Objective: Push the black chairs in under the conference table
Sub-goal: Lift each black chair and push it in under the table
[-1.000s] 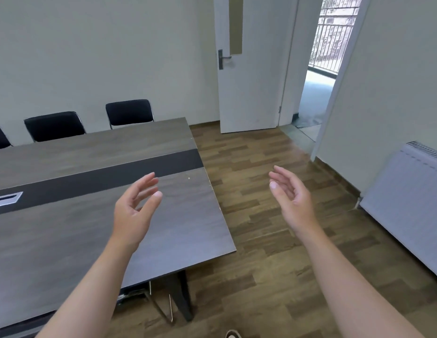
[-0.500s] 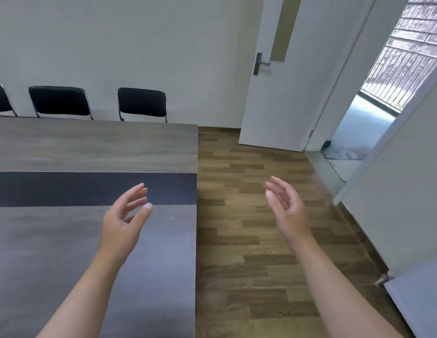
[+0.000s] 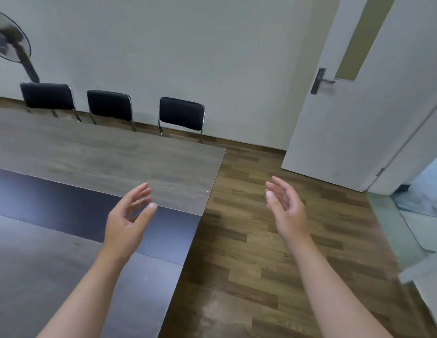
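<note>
Three black chairs stand along the far side of the grey conference table [image 3: 115, 154]: the right chair [image 3: 181, 113], the middle chair [image 3: 109, 105] and the left chair [image 3: 47, 95]. Only their backrests and chrome frames show above the tabletop; the seats are hidden. My left hand [image 3: 128, 222] hovers open over the table's dark centre strip near the end. My right hand [image 3: 287, 211] is open over the wooden floor beside the table end. Both palms face each other and hold nothing, far from the chairs.
A white door [image 3: 359, 106] stands open at the right, with a doorway and tiled floor [image 3: 422, 211] beyond it. A standing fan [image 3: 11, 42] is at the far left behind the left chair. Wood floor [image 3: 249, 240] runs round the table's end.
The view has swung left and tilted, bringing a third chair and the fan into sight. The table end now slants across the view. Both hands stay open in the same pose.
</note>
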Demonstrator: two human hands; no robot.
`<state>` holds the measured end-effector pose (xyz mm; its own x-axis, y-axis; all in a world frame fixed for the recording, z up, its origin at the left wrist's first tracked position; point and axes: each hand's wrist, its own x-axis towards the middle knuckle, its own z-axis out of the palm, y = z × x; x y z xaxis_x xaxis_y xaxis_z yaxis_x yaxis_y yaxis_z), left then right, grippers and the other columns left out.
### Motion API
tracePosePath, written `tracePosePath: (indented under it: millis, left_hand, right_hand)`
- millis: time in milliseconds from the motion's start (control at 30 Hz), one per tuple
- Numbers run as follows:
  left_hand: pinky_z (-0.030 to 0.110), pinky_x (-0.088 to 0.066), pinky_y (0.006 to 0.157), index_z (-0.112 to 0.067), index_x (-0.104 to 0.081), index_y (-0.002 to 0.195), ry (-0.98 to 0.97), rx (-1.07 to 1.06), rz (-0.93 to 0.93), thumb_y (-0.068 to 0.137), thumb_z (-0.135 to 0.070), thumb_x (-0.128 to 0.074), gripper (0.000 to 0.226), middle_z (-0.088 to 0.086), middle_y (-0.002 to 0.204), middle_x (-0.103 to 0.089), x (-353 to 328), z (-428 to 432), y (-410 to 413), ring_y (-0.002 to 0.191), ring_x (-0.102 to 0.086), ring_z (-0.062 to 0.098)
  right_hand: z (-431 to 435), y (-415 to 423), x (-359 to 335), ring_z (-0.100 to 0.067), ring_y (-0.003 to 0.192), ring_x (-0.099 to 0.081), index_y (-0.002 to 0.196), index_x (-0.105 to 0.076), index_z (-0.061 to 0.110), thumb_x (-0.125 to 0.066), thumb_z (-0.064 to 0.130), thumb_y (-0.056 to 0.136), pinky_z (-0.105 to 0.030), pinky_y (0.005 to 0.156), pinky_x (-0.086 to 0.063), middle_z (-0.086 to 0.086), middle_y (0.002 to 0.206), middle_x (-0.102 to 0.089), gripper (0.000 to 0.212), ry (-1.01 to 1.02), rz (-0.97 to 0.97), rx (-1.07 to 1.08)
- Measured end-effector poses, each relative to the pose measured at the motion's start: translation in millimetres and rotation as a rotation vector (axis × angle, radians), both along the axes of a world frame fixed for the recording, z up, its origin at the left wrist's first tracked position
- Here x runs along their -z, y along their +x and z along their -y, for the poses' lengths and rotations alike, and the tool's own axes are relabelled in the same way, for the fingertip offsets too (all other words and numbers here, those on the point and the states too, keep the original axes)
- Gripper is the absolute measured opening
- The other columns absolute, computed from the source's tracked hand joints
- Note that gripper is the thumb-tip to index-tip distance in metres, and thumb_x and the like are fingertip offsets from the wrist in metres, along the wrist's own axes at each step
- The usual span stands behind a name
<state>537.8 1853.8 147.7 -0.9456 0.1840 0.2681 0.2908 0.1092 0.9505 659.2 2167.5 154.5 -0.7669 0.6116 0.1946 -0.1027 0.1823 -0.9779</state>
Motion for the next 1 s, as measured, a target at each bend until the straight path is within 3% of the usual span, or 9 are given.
tracePosePath:
  millis: [300, 400, 500, 633, 867, 1000]
  left_hand:
    - [0.032, -0.052, 0.096, -0.041, -0.060, 0.133, -0.031, -0.160, 0.005, 0.091, -0.031, -0.071, 0.045, -0.011, 0.131, -0.067, -13, -126, -56, 0.120, -0.065, 0.009]
    - [0.037, -0.052, 0.097, -0.045, -0.061, 0.131, -0.026, -0.228, 0.032, 0.090, -0.033, -0.070, 0.043, -0.012, 0.131, -0.068, -8, -156, -90, 0.120, -0.065, 0.009]
    - [0.045, -0.053, 0.101, -0.036, -0.061, 0.137, -0.035, -0.271, 0.056, 0.093, -0.030, -0.069, 0.045, -0.009, 0.132, -0.068, 4, -185, -131, 0.121, -0.065, 0.013]
    - [0.050, -0.052, 0.103, -0.032, -0.059, 0.139, -0.045, -0.304, 0.070, 0.092, -0.034, -0.068, 0.048, -0.007, 0.134, -0.066, 29, -223, -212, 0.122, -0.064, 0.016]
    - [0.054, -0.053, 0.102, -0.042, -0.060, 0.132, -0.003, -0.344, 0.136, 0.095, -0.026, -0.068, 0.040, -0.005, 0.133, -0.067, 56, -278, -380, 0.122, -0.065, 0.019]
    - [0.052, -0.053, 0.102, -0.042, -0.061, 0.130, 0.007, -0.383, 0.133, 0.091, -0.031, -0.067, 0.041, -0.004, 0.132, -0.067, 42, -307, -470, 0.121, -0.065, 0.019]
  right_hand:
    - [-177, -108, -18, 0.001, 0.118, -0.064, 0.130, -0.062, 0.036, -0.066, 0.023, 0.101, -0.053, 0.110, -0.050, 0.009, 0.131, -0.069, 0.033, -0.024, 0.002, -0.107]
    - [-219, -158, -16, 0.004, 0.118, -0.064, 0.131, -0.062, 0.035, -0.066, 0.024, 0.101, -0.051, 0.111, -0.050, 0.010, 0.130, -0.068, 0.033, -0.047, 0.010, -0.147]
    - [-250, -214, -6, 0.004, 0.118, -0.064, 0.129, -0.063, 0.037, -0.067, 0.025, 0.100, -0.052, 0.111, -0.050, 0.011, 0.130, -0.069, 0.032, -0.049, 0.018, -0.180]
    - [-286, -312, 13, 0.004, 0.118, -0.064, 0.126, -0.063, 0.042, -0.067, 0.025, 0.100, -0.052, 0.111, -0.049, 0.012, 0.129, -0.069, 0.030, -0.049, 0.025, -0.203]
    - [-339, -490, 24, 0.006, 0.116, -0.064, 0.139, -0.061, 0.025, -0.067, 0.028, 0.100, -0.049, 0.110, -0.051, 0.009, 0.131, -0.069, 0.040, -0.011, 0.120, -0.248]
    - [-366, -586, 15, 0.006, 0.117, -0.063, 0.135, -0.060, 0.031, -0.066, 0.028, 0.100, -0.047, 0.111, -0.050, 0.009, 0.131, -0.068, 0.036, -0.010, 0.142, -0.279]
